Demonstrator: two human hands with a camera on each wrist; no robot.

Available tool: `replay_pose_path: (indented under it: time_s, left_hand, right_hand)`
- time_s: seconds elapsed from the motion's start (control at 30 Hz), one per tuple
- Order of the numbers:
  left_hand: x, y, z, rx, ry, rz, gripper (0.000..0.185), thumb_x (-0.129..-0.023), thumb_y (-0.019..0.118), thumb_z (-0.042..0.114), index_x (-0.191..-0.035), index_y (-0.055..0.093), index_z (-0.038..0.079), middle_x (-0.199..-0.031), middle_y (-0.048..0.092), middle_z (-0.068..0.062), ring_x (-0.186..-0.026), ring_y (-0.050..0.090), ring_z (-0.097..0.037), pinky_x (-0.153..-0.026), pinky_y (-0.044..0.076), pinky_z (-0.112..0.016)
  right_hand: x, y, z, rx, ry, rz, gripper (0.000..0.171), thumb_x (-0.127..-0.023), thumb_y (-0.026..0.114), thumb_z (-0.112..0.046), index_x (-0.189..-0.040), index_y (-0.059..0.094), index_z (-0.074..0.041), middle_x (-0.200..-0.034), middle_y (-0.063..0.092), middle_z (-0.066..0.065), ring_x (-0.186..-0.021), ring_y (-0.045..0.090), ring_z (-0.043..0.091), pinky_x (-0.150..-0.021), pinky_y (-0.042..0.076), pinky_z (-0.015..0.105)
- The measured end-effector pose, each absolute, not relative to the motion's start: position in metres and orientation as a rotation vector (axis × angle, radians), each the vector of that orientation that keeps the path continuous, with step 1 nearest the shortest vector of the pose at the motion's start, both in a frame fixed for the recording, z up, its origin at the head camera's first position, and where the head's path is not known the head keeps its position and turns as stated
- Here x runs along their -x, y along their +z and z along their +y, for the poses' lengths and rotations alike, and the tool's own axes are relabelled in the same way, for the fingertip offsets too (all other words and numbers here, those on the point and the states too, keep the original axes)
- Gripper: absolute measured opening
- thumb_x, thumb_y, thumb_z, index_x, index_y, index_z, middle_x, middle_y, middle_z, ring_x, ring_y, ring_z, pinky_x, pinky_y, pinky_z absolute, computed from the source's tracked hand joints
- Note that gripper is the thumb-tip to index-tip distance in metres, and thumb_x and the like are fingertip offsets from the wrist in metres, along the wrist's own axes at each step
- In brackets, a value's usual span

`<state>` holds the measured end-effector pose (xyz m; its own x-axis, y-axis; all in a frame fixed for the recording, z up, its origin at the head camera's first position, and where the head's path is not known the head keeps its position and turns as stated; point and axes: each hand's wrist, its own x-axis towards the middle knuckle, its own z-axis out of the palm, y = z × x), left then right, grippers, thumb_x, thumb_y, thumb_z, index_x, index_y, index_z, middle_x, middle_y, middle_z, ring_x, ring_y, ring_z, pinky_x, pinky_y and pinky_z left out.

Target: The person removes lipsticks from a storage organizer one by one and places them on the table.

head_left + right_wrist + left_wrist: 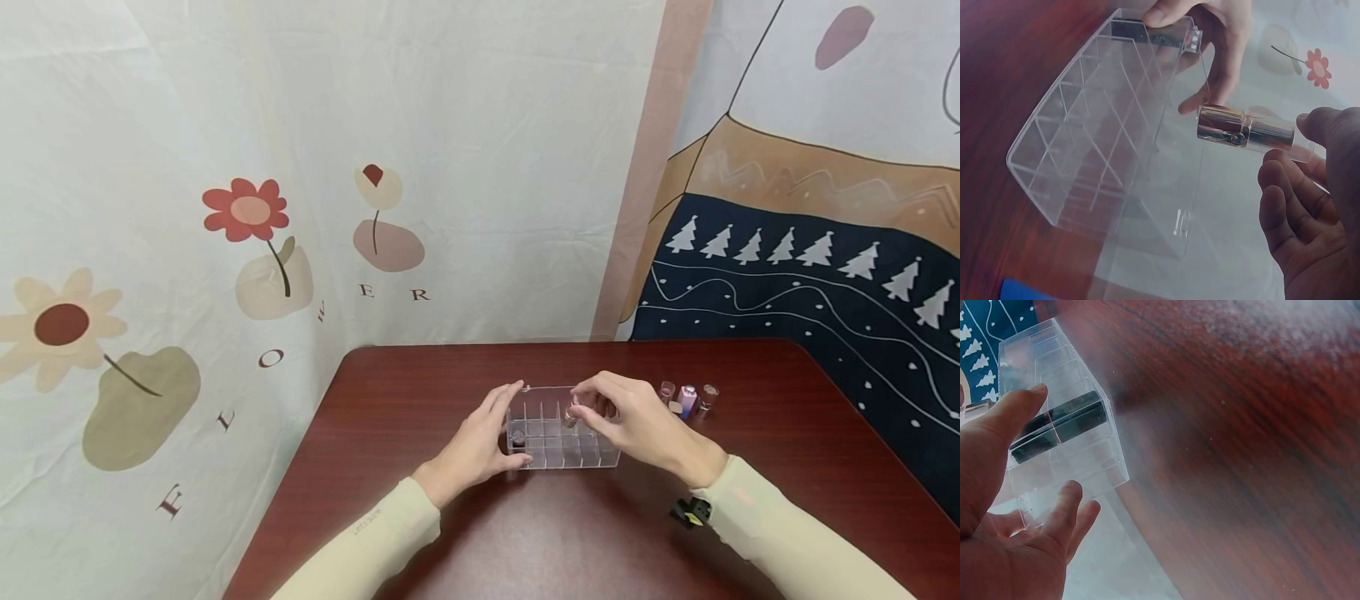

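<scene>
A clear compartment organizer (553, 456) stands on the table, divided into rows of small cells. My left hand (472, 442) holds its left end, thumb at the near side and fingers at the far side. In the cell at that end stands a black lipstick tube (1063, 425), seen through the clear wall. Between thumb and fingertips my right hand (645, 425) pinches a lipstick tube (1219, 125) with a shiny gold-brown body and a clear end. This tube is over the organizer's back part in the head view.
Right of the organizer stand a clear-topped tube (667, 392), a purple-pink bottle (687, 401) and another shiny tube (707, 400). The dark red table (420, 383) meets a hanging cloth (487, 208) at the back. A blue object (1029, 290) shows at the right wrist view's bottom edge.
</scene>
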<state>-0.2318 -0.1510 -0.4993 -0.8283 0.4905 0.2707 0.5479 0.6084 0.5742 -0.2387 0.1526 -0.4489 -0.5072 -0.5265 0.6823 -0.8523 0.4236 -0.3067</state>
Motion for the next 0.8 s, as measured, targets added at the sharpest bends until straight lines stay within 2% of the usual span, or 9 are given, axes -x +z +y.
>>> replay_pose_path:
  time_s: [0.1, 0.33, 0.57, 0.8]
  left_hand:
    - [0.232, -0.5, -0.151, 0.89, -1.021, -2.738, 0.119, -0.088, 0.105, 0.013, -0.182, 0.032, 0.007, -0.179, 0.045, -0.02, -0.134, 0.08, -0.039, -0.108, 0.073, -0.038]
    - [0.231, -0.501, -0.151, 0.891, -1.007, -2.744, 0.119, -0.088, 0.105, 0.014, -0.182, 0.032, 0.008, -0.18, 0.045, -0.018, -0.118, 0.087, -0.034, -0.107, 0.074, -0.039]
    - [0.231, -0.499, -0.151, 0.896, -1.007, -2.735, 0.118, -0.088, 0.105, 0.013, -0.181, 0.033, 0.007, -0.179, 0.046, -0.019, -0.123, 0.085, -0.035, -0.108, 0.073, -0.039]
    - [0.23, -0.497, -0.151, 0.895, -1.015, -2.741, 0.117, -0.088, 0.105, 0.012, -0.181, 0.033, 0.007, -0.179, 0.046, -0.019, -0.119, 0.086, -0.035, -0.107, 0.074, -0.04]
  right_hand:
    - [0.237, -0.447, 0.157, -1.153, 0.877, -2.193, 0.035, -0.091, 0.097, 0.0, -0.119, 0.081, -0.014, -0.094, 0.074, -0.01, -0.079, 0.064, -0.001, -0.066, 0.057, 0.012]
    - [0.235, -0.443, 0.169, -1.129, 0.87, -2.213, 0.042, -0.087, 0.099, 0.002, -0.122, 0.081, -0.013, -0.096, 0.075, -0.009, -0.079, 0.063, 0.001, -0.064, 0.06, 0.018]
    - [0.233, -0.44, 0.18, -1.054, 0.832, -2.261, 0.038, -0.09, 0.098, -0.001, -0.121, 0.082, -0.013, -0.094, 0.073, -0.011, -0.079, 0.062, 0.0, -0.066, 0.056, 0.011]
    - [0.233, -0.436, 0.193, -1.01, 0.822, -2.264, 0.037, -0.088, 0.1, 0.0, -0.119, 0.082, -0.01, -0.094, 0.073, -0.011, -0.079, 0.062, -0.002, -0.066, 0.059, 0.012]
